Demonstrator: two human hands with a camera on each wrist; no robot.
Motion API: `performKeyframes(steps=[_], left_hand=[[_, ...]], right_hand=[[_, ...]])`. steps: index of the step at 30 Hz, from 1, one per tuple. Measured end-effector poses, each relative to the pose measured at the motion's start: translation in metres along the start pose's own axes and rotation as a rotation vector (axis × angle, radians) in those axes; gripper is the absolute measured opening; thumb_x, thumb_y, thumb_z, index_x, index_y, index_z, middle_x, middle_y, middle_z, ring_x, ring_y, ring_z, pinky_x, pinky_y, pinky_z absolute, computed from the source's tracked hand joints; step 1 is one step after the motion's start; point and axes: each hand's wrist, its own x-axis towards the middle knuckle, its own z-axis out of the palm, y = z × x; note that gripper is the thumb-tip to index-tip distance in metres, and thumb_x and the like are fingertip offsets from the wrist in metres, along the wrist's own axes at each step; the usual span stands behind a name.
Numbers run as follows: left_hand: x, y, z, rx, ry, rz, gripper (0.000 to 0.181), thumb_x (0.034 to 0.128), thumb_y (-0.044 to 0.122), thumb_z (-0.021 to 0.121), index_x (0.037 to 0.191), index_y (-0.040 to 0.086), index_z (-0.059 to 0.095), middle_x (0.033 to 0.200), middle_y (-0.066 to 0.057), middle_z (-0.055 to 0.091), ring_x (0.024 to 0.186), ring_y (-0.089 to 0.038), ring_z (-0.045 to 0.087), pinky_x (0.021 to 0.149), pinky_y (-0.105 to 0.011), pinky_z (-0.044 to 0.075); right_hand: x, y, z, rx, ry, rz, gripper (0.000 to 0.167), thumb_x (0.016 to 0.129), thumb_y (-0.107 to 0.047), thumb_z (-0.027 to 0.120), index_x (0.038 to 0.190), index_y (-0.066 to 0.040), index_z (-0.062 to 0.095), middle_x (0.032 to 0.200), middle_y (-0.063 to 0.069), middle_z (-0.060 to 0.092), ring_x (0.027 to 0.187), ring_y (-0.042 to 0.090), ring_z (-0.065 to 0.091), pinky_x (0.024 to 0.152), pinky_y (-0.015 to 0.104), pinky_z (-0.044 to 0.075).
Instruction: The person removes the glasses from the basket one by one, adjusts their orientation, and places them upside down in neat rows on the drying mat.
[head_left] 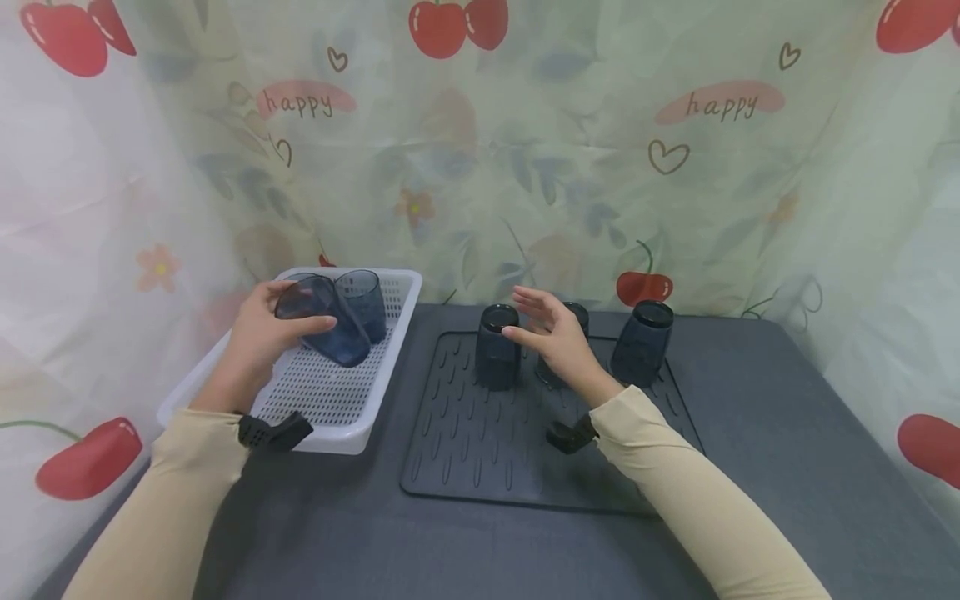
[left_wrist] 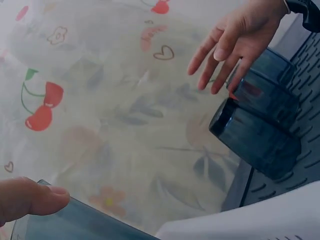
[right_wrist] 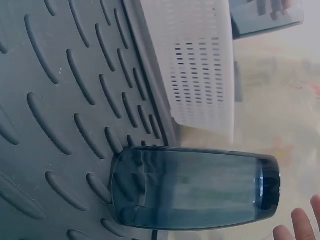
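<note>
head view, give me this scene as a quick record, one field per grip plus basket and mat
white rectangular perforated basket: one transparent blue tumbler inside
dark grey rectangular ridged mat: three transparent dark blue tumblers, upside down
left grip: holds a tilted transparent blue tumbler over the basket
right grip: holds nothing, near the mat's tumblers

In the head view, the right hand (head_left: 562, 340) partly hides the middle glass (head_left: 577, 312).

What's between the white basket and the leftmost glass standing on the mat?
In the head view, a bare strip of dark table, then the left margin of the ridged mat; nothing stands there.
</note>
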Motion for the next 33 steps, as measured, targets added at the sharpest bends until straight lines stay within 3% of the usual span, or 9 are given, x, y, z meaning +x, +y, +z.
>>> performKeyframes(steps=[5, 9, 16, 23, 33], left_hand=[[-0.004, 0.005, -0.002, -0.012, -0.002, 0.011, 0.091, 0.0826, 0.020, 0.078, 0.152, 0.006, 0.020, 0.153, -0.013, 0.036, 0.138, -0.025, 0.035, 0.101, -0.028, 0.042], [-0.009, 0.009, -0.001, -0.029, -0.008, 0.022, 0.091, 0.0822, 0.020, 0.078, 0.153, 0.009, 0.022, 0.155, -0.011, 0.033, 0.136, -0.024, 0.037, 0.103, -0.029, 0.040], [-0.022, 0.022, 0.004, -0.122, -0.036, 0.072, 0.080, 0.0816, 0.017, 0.079, 0.147, 0.010, 0.033, 0.147, -0.010, 0.040, 0.118, -0.013, 0.049, 0.083, -0.011, 0.045], [-0.032, 0.028, 0.013, -0.267, -0.083, 0.139, 0.068, 0.0812, 0.008, 0.077, 0.137, 0.014, 0.040, 0.135, 0.000, 0.049, 0.119, -0.010, 0.050, 0.079, -0.012, 0.048], [-0.042, 0.033, 0.030, -0.196, -0.111, 0.109, 0.077, 0.0852, 0.015, 0.075, 0.148, 0.010, 0.029, 0.148, -0.007, 0.041, 0.124, -0.013, 0.047, 0.086, -0.013, 0.046]], right_hand=[[-0.007, -0.004, -0.003, 0.021, -0.009, -0.022, 0.060, 0.087, -0.019, 0.072, 0.141, -0.019, 0.046, 0.143, 0.004, 0.049, 0.135, 0.022, 0.045, 0.112, 0.042, 0.036], [-0.012, -0.006, -0.004, 0.028, -0.019, -0.031, 0.059, 0.088, -0.016, 0.072, 0.141, -0.016, 0.046, 0.142, 0.010, 0.049, 0.132, 0.024, 0.047, 0.111, 0.040, 0.037], [-0.021, -0.010, -0.007, 0.058, -0.036, -0.050, 0.058, 0.088, -0.014, 0.071, 0.140, -0.015, 0.046, 0.140, 0.015, 0.049, 0.129, 0.026, 0.050, 0.108, 0.036, 0.041], [-0.030, -0.011, -0.010, 0.065, -0.036, -0.034, 0.057, 0.088, -0.014, 0.072, 0.139, -0.014, 0.047, 0.136, 0.013, 0.052, 0.128, 0.032, 0.051, 0.103, 0.029, 0.046], [-0.042, -0.006, -0.016, 0.042, -0.036, -0.019, 0.058, 0.087, -0.014, 0.073, 0.139, -0.012, 0.047, 0.136, 0.014, 0.052, 0.126, 0.027, 0.052, 0.103, 0.032, 0.046]])
